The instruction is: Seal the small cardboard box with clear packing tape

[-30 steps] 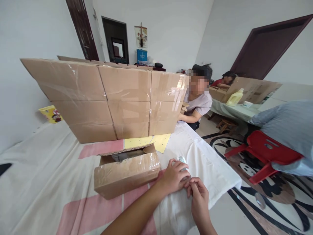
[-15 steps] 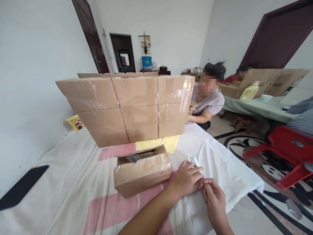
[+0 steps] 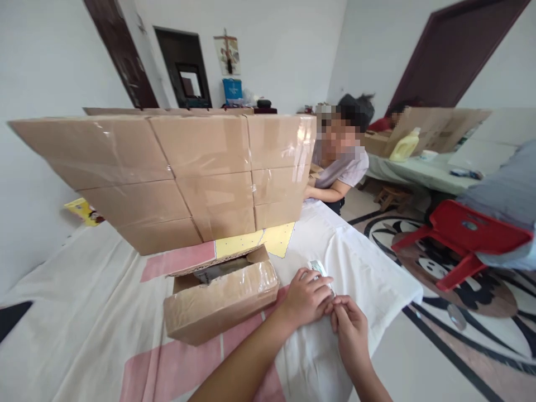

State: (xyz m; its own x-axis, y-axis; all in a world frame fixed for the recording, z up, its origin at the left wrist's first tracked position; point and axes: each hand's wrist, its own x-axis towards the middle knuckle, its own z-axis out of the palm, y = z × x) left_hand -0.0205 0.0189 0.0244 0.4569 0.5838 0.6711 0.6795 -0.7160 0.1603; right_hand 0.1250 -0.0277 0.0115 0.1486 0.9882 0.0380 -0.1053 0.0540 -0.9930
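Note:
My left hand (image 3: 307, 296) is curled over a slim white-and-green packet (image 3: 317, 267) on the cloth, and the packet's far end sticks out past the fingers. Close against it, my right hand (image 3: 350, 326) is closed in a pinch near the packet's near end; what sits between those fingertips is hidden. Left of my hands is a small open cardboard box (image 3: 221, 301), with a grey printed item (image 3: 221, 270) partly visible inside.
A wide taped cardboard partition (image 3: 213, 178) stands across the cloth-covered table (image 3: 318, 363). A person (image 3: 341, 173) sits beyond its right end. On the right are a red plastic chair (image 3: 469, 234) and another table (image 3: 435, 173) with a yellow bottle (image 3: 404, 145).
The view has swung a little to the right, so everything appears shifted left. Both hands stay together at the packet, with hardly any change in their hold.

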